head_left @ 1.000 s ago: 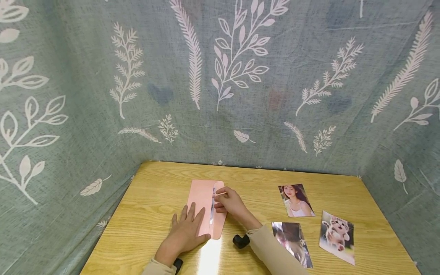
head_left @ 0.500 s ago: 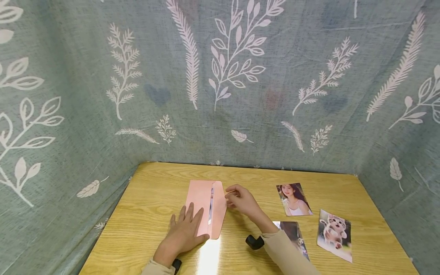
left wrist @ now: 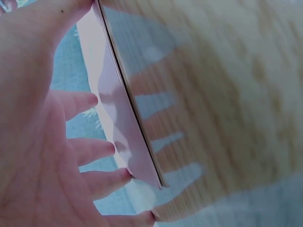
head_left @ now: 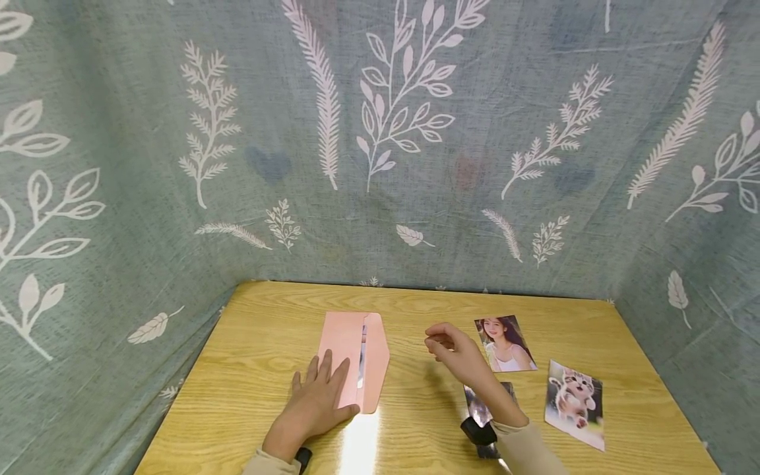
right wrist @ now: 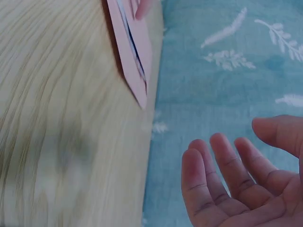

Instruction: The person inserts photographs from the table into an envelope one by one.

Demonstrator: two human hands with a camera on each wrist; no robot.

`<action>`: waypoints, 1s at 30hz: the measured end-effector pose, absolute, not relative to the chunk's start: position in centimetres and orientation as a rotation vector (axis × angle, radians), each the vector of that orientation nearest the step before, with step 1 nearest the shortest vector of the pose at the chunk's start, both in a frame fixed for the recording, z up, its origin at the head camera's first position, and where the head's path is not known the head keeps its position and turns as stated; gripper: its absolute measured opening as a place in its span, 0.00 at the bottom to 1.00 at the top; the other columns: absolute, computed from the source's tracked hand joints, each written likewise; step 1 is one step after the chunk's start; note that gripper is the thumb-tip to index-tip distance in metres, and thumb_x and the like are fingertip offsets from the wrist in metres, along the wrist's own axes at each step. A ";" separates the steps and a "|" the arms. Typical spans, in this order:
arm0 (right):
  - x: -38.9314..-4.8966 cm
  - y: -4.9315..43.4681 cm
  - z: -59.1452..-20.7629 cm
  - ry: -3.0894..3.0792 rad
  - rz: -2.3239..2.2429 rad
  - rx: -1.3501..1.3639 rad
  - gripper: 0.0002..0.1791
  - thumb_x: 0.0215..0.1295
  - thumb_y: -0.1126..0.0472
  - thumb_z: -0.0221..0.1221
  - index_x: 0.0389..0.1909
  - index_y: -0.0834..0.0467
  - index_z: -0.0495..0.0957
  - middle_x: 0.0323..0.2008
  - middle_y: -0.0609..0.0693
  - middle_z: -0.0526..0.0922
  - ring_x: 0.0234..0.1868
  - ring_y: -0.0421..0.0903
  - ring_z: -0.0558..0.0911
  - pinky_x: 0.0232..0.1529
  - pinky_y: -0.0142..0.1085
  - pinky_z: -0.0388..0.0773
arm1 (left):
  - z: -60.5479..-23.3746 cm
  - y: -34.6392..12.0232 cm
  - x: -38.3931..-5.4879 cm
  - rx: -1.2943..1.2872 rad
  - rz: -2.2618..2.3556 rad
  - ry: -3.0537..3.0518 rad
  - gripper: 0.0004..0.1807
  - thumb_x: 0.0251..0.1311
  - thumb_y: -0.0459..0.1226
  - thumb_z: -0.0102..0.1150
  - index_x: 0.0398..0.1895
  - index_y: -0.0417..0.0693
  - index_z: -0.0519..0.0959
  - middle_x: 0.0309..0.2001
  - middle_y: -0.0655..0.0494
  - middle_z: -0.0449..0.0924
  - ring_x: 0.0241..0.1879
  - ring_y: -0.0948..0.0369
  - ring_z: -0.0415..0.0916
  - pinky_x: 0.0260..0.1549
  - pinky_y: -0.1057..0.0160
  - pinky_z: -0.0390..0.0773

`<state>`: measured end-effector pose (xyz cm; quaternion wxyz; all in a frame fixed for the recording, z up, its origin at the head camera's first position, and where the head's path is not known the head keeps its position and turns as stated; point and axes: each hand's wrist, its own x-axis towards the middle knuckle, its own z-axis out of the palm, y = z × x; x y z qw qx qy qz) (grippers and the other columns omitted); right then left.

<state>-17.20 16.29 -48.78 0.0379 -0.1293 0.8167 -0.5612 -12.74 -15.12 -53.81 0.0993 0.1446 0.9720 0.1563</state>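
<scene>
A pink envelope (head_left: pixel 346 333) lies on the wooden table with its flap (head_left: pixel 377 369) folded out to the right. Through its opening shows the edge of a photo (head_left: pixel 361 359) tucked inside. My left hand (head_left: pixel 317 399) rests spread on the lower left of the envelope, fingers straight; the left wrist view shows its fingertips along the envelope (left wrist: pixel 125 137). My right hand (head_left: pixel 457 353) hovers over the table right of the envelope, holding nothing, its fingers loosely bent. In the right wrist view that hand (right wrist: pixel 241 184) has a gap between thumb and fingers.
Right of the envelope lie a portrait photo (head_left: pixel 505 346), a kitten photo (head_left: pixel 574 404) and a darker photo (head_left: pixel 475 402) partly covered by my right forearm. A patterned grey-green cloth (head_left: pixel 332 251) hangs behind the wooden table (head_left: pixel 273 323) and at both sides.
My right hand has let go of the photo in the envelope's opening and moved right, away from the flap. The left hand has stayed on the envelope.
</scene>
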 end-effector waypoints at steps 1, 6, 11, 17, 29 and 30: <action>-17.0 16.8 -48.7 2.526 -1.717 -0.391 0.15 0.74 0.60 0.59 0.56 0.62 0.77 0.47 0.59 0.83 0.44 0.54 0.83 0.41 0.41 0.82 | -53.8 -15.1 -12.7 0.428 0.463 2.874 0.51 0.58 0.65 0.61 0.79 0.53 0.57 0.77 0.35 0.45 0.74 0.34 0.43 0.59 0.22 0.48; -16.3 19.3 -48.8 2.645 -1.655 -0.379 0.13 0.72 0.61 0.60 0.54 0.60 0.79 0.46 0.55 0.84 0.44 0.48 0.83 0.41 0.36 0.80 | -53.9 -15.1 -12.8 0.435 0.466 2.877 0.51 0.57 0.66 0.61 0.79 0.53 0.58 0.77 0.35 0.45 0.74 0.33 0.44 0.59 0.22 0.48; -15.5 21.5 -49.6 2.768 -1.604 -0.398 0.11 0.71 0.63 0.61 0.52 0.58 0.80 0.45 0.54 0.85 0.45 0.45 0.84 0.46 0.38 0.80 | -54.1 -15.1 -12.8 0.446 0.458 2.884 0.51 0.57 0.66 0.61 0.79 0.53 0.58 0.77 0.34 0.46 0.74 0.33 0.44 0.58 0.22 0.49; -14.5 23.6 -50.1 2.839 -1.611 -0.445 0.12 0.70 0.65 0.61 0.52 0.59 0.81 0.46 0.54 0.85 0.45 0.44 0.84 0.45 0.37 0.81 | -54.2 -15.2 -12.8 0.446 0.451 2.893 0.50 0.58 0.66 0.60 0.78 0.53 0.59 0.77 0.34 0.47 0.74 0.33 0.44 0.58 0.22 0.49; -12.4 27.5 -50.8 2.945 -1.383 -0.144 0.16 0.69 0.64 0.63 0.55 0.63 0.78 0.51 0.58 0.82 0.51 0.58 0.81 0.52 0.52 0.78 | -54.1 -15.1 -12.8 0.438 0.461 2.889 0.50 0.58 0.65 0.61 0.78 0.53 0.59 0.77 0.35 0.47 0.74 0.33 0.44 0.59 0.22 0.48; -12.3 27.9 -51.0 2.946 -1.354 -0.134 0.17 0.69 0.65 0.63 0.56 0.64 0.78 0.52 0.59 0.82 0.52 0.59 0.81 0.53 0.54 0.77 | -54.1 -15.1 -12.8 0.440 0.460 2.889 0.50 0.58 0.65 0.61 0.78 0.53 0.59 0.77 0.34 0.47 0.74 0.33 0.44 0.59 0.22 0.48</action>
